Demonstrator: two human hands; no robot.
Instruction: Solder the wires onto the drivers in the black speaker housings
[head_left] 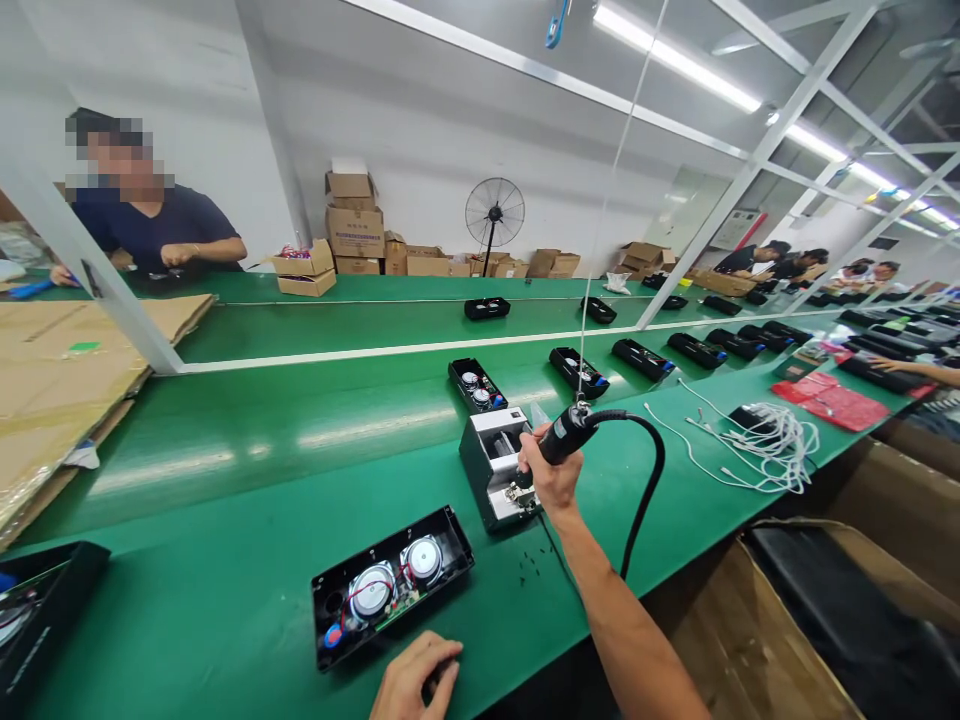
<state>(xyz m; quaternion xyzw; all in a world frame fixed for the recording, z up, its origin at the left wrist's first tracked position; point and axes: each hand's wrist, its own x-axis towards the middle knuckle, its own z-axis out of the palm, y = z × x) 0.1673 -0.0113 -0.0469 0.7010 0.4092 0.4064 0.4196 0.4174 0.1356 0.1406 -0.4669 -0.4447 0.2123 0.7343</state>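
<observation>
My right hand (556,473) is wrapped round a black electric screwdriver (568,432) that hangs from a cord. The driver's tip points down at the front of a screw feeder (493,460), partly hidden by my hand. Close to the table's front edge, my left hand (415,677) has its fingers curled towards the thumb; what lies between them, if anything, is hidden. Just beyond that hand sits an open black speaker housing (391,583), with two round silver-backed drivers, red wires and a circuit board inside. Several small dark screws (529,566) lie loose beside the feeder.
Several more black housings (478,385) line the green belt (322,430). Another housing (45,610) stands at the left edge. White cables (780,445) and a red bag (832,400) lie right. Flattened cardboard (75,370) sits left. Co-workers sit across and farther along.
</observation>
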